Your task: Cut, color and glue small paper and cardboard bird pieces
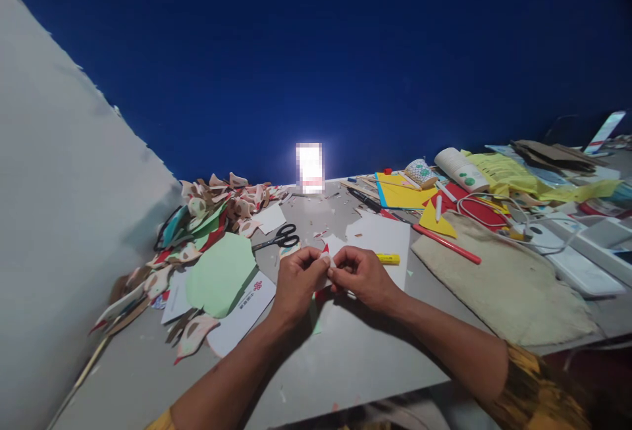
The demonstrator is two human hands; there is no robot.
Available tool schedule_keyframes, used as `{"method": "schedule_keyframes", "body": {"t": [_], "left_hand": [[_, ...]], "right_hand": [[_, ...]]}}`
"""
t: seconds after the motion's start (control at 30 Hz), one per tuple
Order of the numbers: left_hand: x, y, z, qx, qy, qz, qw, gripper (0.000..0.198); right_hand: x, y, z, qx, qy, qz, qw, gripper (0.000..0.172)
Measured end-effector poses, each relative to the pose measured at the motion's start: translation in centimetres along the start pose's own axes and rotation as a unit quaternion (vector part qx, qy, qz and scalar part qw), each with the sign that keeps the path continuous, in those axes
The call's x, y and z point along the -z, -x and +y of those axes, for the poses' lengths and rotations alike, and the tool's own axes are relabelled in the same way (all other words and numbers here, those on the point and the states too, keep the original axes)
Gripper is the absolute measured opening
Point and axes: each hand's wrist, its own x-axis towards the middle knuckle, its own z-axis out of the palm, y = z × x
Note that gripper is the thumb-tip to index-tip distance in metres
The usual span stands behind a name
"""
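Observation:
My left hand (302, 280) and my right hand (364, 276) meet over the middle of the table. Between their fingertips they pinch a small white paper piece (332, 261) with a red pointed tip. Fingers cover most of it, so its full shape is hidden. Just behind my left hand lies a pair of black scissors (281, 238). A yellow glue-stick-like tube (388, 259) rests beyond my right hand, on a white paper sheet (390, 232). Under the hands, a scrap of pale green paper (316, 320) is partly visible.
Left, a pile of cut paper shapes (237, 196) surrounds a light green paper sheet (220, 273). Right, a red pen (447, 243) lies by a beige mat (498, 278), near a white power strip (567, 259) and cable. A bright pixelated screen (310, 168) stands against the blue wall.

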Motion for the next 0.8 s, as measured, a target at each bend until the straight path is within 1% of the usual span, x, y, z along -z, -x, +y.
{"method": "schedule_keyframes", "body": {"t": [0.17, 0.3, 0.5, 0.57, 0.67, 0.8], "left_hand": [[0.03, -0.09, 0.03, 0.005, 0.0, -0.007, 1.0, 0.016], [0.02, -0.18, 0.2, 0.006, -0.007, -0.009, 1.0, 0.02], [-0.23, 0.05, 0.31, 0.016, 0.006, -0.011, 1.0, 0.023], [-0.27, 0.03, 0.26, 0.021, 0.008, -0.007, 1.0, 0.023], [-0.12, -0.26, 0.19, 0.02, 0.012, -0.007, 1.0, 0.027], [0.28, -0.91, 0.05, -0.014, 0.044, 0.001, 0.999, 0.033]], "right_hand": [[0.09, -0.03, 0.17, -0.001, -0.008, -0.005, 1.0, 0.021], [0.23, -0.1, 0.23, -0.008, -0.024, -0.01, 1.0, 0.021], [0.38, -0.15, 0.36, 0.011, 0.013, 0.001, 1.0, 0.016], [0.29, -0.13, 0.24, 0.002, -0.003, 0.004, 1.0, 0.017], [0.1, -0.18, -0.11, -0.034, -0.061, 0.017, 0.997, 0.02], [0.05, -0.4, -0.44, -0.06, -0.101, 0.041, 0.992, 0.022]]}}
